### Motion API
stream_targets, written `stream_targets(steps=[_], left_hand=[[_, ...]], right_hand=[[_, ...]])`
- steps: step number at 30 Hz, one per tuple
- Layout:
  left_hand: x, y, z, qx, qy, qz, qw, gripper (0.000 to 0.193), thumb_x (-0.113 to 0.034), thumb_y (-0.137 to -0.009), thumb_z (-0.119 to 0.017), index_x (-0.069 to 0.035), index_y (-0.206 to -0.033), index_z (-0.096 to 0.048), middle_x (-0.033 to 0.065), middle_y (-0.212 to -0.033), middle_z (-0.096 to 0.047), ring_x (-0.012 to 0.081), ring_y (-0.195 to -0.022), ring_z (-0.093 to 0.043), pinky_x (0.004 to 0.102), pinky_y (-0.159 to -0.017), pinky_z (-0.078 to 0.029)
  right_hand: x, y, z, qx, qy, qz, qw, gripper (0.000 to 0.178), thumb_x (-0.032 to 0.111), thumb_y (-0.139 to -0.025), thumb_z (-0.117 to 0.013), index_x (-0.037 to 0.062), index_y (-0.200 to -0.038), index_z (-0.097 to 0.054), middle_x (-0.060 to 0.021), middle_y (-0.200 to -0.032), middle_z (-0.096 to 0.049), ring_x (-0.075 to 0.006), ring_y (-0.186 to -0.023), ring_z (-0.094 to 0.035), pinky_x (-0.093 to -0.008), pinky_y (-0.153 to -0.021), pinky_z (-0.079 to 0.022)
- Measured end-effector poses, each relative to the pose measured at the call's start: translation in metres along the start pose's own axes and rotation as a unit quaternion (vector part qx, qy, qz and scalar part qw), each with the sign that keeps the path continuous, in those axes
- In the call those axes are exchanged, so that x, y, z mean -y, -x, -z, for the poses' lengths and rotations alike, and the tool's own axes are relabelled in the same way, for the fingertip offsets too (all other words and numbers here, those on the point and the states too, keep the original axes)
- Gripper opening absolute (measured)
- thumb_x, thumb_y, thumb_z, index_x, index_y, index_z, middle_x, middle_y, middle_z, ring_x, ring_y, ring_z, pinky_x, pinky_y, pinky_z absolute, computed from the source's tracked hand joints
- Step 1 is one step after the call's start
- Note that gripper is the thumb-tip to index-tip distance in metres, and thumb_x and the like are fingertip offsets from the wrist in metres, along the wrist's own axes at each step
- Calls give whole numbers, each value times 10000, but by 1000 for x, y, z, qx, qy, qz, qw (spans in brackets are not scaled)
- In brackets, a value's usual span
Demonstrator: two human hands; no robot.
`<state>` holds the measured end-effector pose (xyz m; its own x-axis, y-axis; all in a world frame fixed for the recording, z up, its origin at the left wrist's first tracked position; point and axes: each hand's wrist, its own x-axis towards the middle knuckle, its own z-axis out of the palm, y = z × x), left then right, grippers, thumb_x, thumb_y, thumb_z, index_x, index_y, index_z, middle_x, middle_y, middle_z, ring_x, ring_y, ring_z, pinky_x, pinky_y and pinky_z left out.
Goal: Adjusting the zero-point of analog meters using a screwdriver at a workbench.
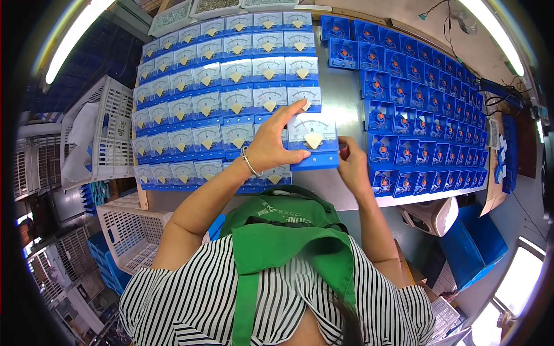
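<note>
An analog ammeter [313,127] with a blue case, clear front and cream fan-shaped cover is held above the table in front of me. My left hand [268,141] is closed around its left side, thumb at the lower front edge and index finger reaching over the top. At its right edge is my right hand [353,167], with curled fingers against the case; some fingertips are hidden. Rows of similar assembled meters [236,75] stand to the left, close behind my left hand. Open blue cases [401,118] with red-orange parts inside fill the right side of the table.
A bare strip of metal tabletop [340,89] runs between the two groups. Trays of small parts [216,7] line the back edge. White plastic crates [130,230] stand at the left, a blue bin [473,245] and a pale stool [433,216] at the lower right.
</note>
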<state>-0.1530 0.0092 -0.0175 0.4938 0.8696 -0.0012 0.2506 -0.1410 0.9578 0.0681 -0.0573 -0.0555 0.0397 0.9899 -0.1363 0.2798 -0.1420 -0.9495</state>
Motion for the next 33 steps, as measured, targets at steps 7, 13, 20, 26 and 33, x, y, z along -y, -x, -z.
stream_targets(steps=[7, 13, 20, 26, 33], left_hand=[[21, 7, -8, 9, -104, -46, 993, 945, -214, -599, -798, -119, -1431, -360, 123, -1205, -551, 285, -1119, -538, 367, -995, -418], [9, 8, -14, 18, -76, -54, 995, 955, -225, -595, -803, -126, -1434, -358, 120, -1221, -545, 281, -1128, -536, 367, -988, -418], [8, 10, -13, 32, -76, -62, 995, 951, -233, -602, -798, -121, -1437, -356, 124, -1224, -549, 281, -1134, -536, 371, -990, -416], [17, 13, -12, 29, -91, -89, 991, 943, -250, -614, -791, -104, -1437, -354, 133, -1198, -572, 282, -1141, -541, 378, -1003, -406], [19, 9, -13, 28, -71, -85, 993, 952, -264, -608, -804, -101, -1433, -359, 148, -1190, -575, 289, -1139, -546, 375, -1007, -402]], right_hand=[[87, 14, 11, -32, -119, 154, 980, 196, 52, -925, -566, -23, -1100, -518, -161, -1053, -649, -195, -956, -629, -304, -830, -506], [84, 19, 4, -32, -188, 228, 955, 233, 85, -950, -548, -23, -1136, -459, -189, -1093, -630, -224, -1005, -622, -346, -881, -514], [87, 24, 10, -32, -77, 218, 972, 274, 18, -859, -647, 0, -1113, -544, -147, -1039, -658, -195, -918, -644, -304, -811, -518], [105, 34, 21, 92, 60, 247, 963, 392, -77, -723, -704, 50, -1088, -639, -116, -1009, -675, -210, -767, -657, -295, -664, -527], [104, 35, 16, 72, 88, 222, 968, 425, -83, -700, -717, 40, -1101, -648, -101, -986, -692, -189, -780, -663, -276, -688, -513]])
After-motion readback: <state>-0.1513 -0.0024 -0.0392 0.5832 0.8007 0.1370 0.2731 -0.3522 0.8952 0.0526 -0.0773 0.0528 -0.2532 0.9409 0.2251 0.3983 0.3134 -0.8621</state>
